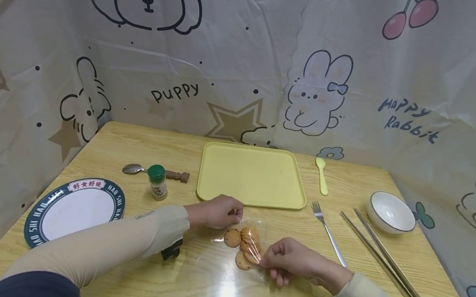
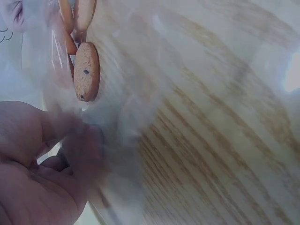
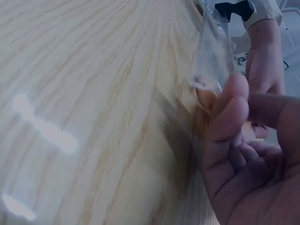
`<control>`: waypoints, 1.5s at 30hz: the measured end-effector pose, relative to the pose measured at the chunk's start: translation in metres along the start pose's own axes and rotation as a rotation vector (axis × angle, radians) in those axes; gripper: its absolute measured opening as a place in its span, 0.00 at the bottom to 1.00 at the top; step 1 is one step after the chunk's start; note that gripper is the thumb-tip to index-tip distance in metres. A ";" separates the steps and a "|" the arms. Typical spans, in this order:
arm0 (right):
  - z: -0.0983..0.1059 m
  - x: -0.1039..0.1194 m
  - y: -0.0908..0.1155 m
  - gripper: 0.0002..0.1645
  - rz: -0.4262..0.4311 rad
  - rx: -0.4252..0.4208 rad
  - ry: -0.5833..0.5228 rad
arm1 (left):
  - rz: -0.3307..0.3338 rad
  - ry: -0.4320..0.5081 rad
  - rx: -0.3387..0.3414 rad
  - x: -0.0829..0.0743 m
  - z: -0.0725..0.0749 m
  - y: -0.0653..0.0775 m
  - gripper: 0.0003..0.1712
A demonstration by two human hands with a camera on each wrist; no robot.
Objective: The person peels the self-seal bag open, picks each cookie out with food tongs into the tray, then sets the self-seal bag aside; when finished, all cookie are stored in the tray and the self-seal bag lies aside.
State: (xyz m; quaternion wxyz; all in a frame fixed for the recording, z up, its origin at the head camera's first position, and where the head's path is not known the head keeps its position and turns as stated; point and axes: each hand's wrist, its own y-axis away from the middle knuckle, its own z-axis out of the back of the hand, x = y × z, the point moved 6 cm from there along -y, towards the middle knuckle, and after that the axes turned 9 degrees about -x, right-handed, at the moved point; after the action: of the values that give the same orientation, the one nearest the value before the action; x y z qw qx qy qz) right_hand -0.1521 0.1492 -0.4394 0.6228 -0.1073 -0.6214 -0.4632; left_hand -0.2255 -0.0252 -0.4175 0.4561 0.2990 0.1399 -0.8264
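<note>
Your left hand (image 1: 216, 211) and your right hand (image 1: 296, 261) both pinch the clear plastic bag (image 1: 263, 229) of round golden-brown cookies (image 1: 250, 235); it is between them, nearer to you than the yellow rectangular tray (image 1: 252, 175).

Clear plastic bag (image 1: 260, 226), round golden cookies (image 1: 250, 235) overlapping inside, between hands (image 1: 221, 211) (image 1: 294, 260)

Glossy clear plastic bag (image 3: 215, 61), shiny wood-grain table (image 1: 177, 283).
</note>
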 end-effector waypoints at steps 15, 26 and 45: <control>-0.001 -0.013 0.007 0.26 -0.046 0.055 -0.016 | -0.023 0.007 -0.022 -0.001 0.001 0.001 0.08; -0.018 -0.007 0.009 0.20 -0.056 0.004 -0.061 | 0.000 0.010 -0.009 -0.001 0.000 0.001 0.08; -0.014 -0.011 0.016 0.18 0.003 0.119 0.033 | -0.033 -0.009 0.026 0.002 -0.001 -0.004 0.07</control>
State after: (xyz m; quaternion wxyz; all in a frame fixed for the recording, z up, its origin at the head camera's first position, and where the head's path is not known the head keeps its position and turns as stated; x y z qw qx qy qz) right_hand -0.1288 0.1528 -0.4451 0.6389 -0.0636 -0.6373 -0.4262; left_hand -0.2294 -0.0243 -0.4196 0.4392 0.2988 0.1320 -0.8369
